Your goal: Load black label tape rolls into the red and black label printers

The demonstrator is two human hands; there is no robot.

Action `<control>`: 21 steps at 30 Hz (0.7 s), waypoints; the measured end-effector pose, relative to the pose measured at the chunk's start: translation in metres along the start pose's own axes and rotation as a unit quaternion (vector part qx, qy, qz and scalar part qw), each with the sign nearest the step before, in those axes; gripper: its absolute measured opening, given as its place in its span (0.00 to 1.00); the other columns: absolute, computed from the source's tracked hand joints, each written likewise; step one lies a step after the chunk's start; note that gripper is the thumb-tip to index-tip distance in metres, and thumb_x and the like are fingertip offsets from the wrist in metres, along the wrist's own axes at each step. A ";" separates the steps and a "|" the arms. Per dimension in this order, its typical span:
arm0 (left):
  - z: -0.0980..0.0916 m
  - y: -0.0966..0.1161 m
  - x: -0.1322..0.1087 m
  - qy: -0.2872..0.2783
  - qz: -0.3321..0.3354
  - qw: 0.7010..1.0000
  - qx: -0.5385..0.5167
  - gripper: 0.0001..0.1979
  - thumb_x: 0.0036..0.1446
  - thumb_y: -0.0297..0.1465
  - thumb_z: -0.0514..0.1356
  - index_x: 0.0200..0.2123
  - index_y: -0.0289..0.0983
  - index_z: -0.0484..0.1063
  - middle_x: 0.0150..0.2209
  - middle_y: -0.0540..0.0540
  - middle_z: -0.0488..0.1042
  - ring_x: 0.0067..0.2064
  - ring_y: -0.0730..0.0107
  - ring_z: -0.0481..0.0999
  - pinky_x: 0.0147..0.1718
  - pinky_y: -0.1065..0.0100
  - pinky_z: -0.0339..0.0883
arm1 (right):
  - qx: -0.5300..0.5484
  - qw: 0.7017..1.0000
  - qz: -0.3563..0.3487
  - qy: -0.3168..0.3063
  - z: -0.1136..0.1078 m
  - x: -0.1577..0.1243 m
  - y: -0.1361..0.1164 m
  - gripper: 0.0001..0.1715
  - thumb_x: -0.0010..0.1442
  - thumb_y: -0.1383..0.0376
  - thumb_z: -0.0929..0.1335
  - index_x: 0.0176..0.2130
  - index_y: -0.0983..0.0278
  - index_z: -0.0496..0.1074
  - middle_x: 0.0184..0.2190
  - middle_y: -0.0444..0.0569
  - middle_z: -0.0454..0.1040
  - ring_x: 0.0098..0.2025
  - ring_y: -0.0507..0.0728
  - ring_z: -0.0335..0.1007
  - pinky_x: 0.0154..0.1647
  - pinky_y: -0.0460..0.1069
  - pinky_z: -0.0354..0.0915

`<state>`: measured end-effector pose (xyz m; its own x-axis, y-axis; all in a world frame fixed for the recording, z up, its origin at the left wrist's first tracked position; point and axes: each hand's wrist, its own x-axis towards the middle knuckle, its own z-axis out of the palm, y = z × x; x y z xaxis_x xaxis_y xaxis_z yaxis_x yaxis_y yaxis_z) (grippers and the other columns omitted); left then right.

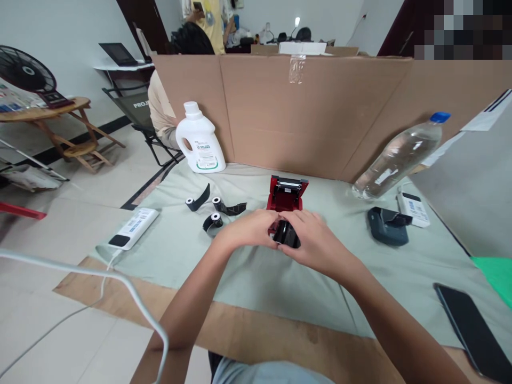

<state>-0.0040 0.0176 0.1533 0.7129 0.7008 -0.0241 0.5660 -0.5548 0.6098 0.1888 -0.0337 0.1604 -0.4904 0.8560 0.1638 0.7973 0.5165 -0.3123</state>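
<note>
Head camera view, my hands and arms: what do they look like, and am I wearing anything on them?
Your left hand and right hand are bare, with no gloves, watch or bracelet showing. No sleeves show on the left forearm or right forearm. A pale blue-grey garment shows at the bottom edge.

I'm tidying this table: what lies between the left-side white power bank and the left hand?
Three small black rolls lie on the cloth between power bank and left hand, as the head view shows.
</note>
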 end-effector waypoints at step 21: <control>0.119 -0.076 -0.004 0.457 -0.045 0.881 -0.115 0.09 0.63 0.33 0.55 0.38 0.38 0.74 0.28 0.51 0.65 0.32 0.70 0.68 0.37 0.68 0.66 | -0.087 0.913 0.397 0.032 0.051 0.101 0.027 0.21 0.60 0.53 0.69 0.42 0.67 0.78 0.41 0.64 0.80 0.50 0.71 0.75 0.50 0.60 0.62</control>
<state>-0.0009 0.0037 0.0131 -0.0205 0.8644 0.5024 0.4304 -0.4459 0.7848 0.1423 0.0654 0.1207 0.2844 0.9587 0.0073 0.9391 -0.2770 -0.2035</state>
